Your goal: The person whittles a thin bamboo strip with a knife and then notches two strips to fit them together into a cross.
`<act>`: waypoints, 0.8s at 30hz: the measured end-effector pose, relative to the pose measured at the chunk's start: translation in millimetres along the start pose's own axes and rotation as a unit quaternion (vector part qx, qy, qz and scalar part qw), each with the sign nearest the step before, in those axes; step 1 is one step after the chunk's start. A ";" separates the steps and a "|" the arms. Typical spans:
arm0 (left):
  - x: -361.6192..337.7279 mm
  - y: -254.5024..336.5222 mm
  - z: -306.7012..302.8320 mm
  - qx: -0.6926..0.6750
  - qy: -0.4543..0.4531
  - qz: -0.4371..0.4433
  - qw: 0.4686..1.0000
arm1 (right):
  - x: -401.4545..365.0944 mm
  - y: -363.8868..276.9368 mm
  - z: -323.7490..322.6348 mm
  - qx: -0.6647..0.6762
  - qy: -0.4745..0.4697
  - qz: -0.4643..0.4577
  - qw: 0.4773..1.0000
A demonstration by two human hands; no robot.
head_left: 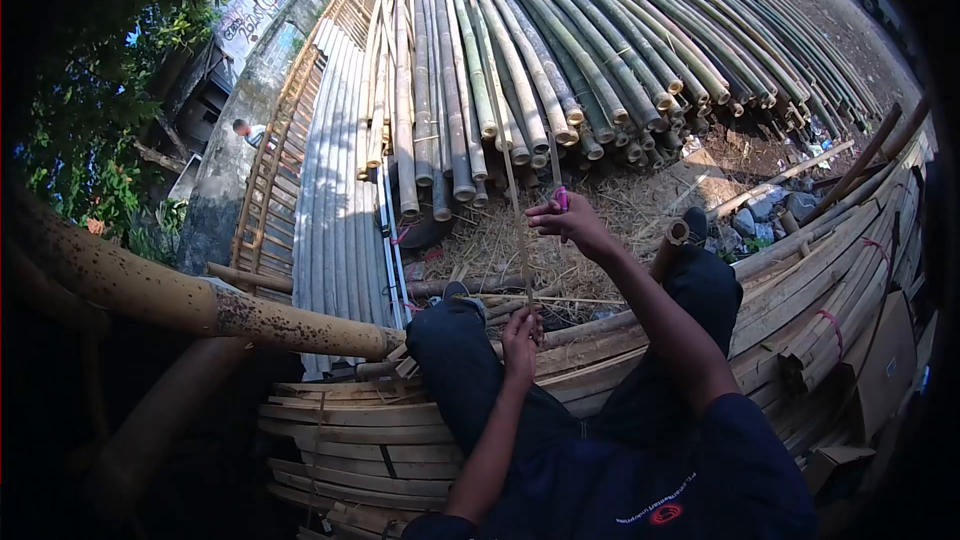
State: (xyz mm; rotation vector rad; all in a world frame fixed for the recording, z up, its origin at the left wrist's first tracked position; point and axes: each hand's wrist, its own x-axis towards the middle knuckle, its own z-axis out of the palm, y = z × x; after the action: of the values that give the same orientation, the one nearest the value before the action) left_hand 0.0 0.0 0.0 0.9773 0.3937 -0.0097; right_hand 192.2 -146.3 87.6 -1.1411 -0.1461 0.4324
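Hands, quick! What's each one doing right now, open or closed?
Left hand: closed, holding a thin strip.
Right hand: fingers partly spread, a pink thing against them; its grip can't be told.

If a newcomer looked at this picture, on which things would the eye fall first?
Likely on the big stack of bamboo poles, fanning across the top. Next, in the middle, the thin strip rising from the left hand, and the small bright pink object at the right hand.

Outdoor bamboo yard, shown by stacked poles [600, 50] and split slats [360, 435].
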 end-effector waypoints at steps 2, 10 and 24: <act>0.1 -0.1 -1.3 0.019 -0.013 0.000 1.000 | 0.6 5.3 7.0 -0.006 -0.010 -0.007 1.000; -3.1 -0.5 7.3 0.051 -0.010 -0.008 0.999 | -4.7 8.3 7.4 -0.038 0.062 -0.053 0.996; -1.6 -1.6 4.8 0.077 -0.022 -0.011 0.997 | 5.2 6.9 -5.0 -0.342 0.174 -0.246 0.890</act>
State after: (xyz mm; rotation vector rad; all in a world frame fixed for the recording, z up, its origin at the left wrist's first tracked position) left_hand -0.2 -5.1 1.6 1.1219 0.3672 -0.0827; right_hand 196.8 -146.1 78.8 -1.7904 -0.2786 -0.3173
